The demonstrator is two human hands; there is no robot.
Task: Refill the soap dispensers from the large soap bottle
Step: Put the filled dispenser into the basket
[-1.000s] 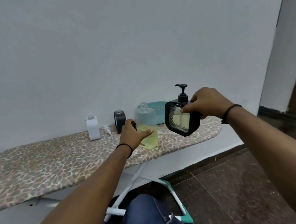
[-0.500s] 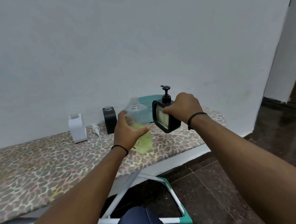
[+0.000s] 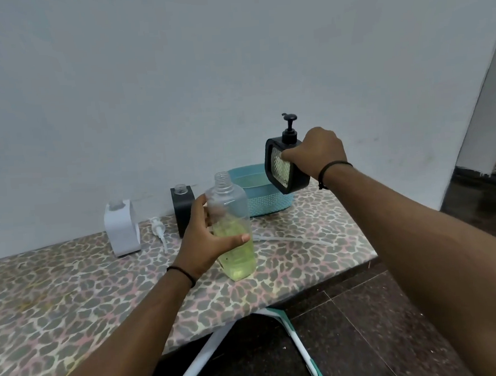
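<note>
Both arms reach forward over the leopard-print bench (image 3: 73, 300). Left hand (image 3: 206, 242) is wrapped around the open soap bottle (image 3: 235, 235), half full of yellow-green liquid, standing on the bench. Right hand (image 3: 320, 151) grips a black pump dispenser (image 3: 283, 168) up in the air, tilted, above the teal basket (image 3: 259, 198). Two uncapped dispensers, black (image 3: 182, 209) and white (image 3: 121, 227), sit by the wall.

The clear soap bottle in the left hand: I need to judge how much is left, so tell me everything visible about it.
The clear plastic soap bottle stands upright on the leopard-print board, uncapped, its threaded neck open. Yellow-green liquid fills roughly its lower half. The left hand grips its middle, thumb across the front.
</note>
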